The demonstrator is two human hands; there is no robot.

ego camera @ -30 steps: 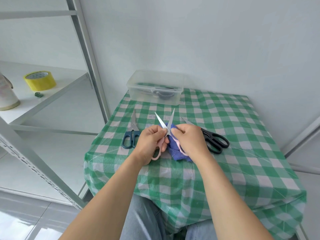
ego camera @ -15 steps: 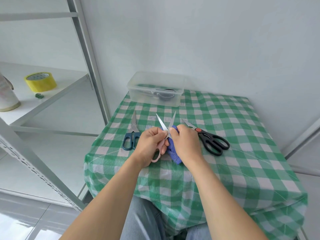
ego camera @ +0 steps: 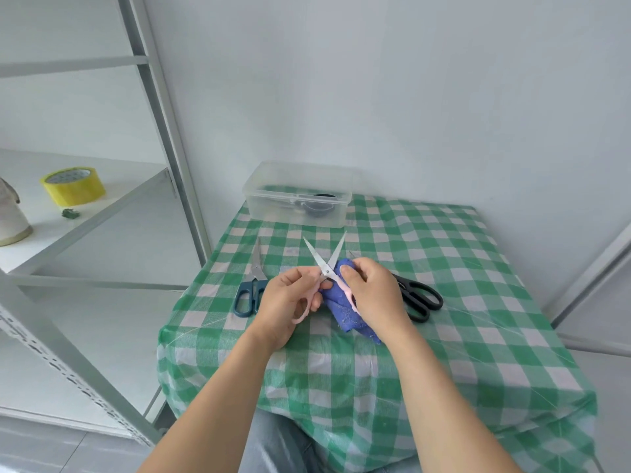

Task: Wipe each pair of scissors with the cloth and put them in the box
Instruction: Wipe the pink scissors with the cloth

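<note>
My left hand (ego camera: 288, 297) grips one pink handle of the pink scissors (ego camera: 324, 264), whose blades stand spread open in a V pointing away from me. My right hand (ego camera: 374, 293) holds the blue cloth (ego camera: 343, 310) together with the other pink handle. Blue-handled scissors (ego camera: 252, 285) lie shut on the table to the left of my hands. Black-handled scissors (ego camera: 418, 298) lie to the right, partly hidden behind my right hand. The clear plastic box (ego camera: 297, 196) stands at the table's far edge with dark-handled scissors inside.
The table wears a green-and-white checked cover (ego camera: 444, 268) and stands against a white wall. A grey metal shelf (ego camera: 102, 206) to the left carries a yellow tape roll (ego camera: 72, 186) and a white jug (ego camera: 10, 220). My knees are under the table's front edge.
The pink scissors' blades have spread wider apart. My hands and the cloth stay at about the same spot over the table.
</note>
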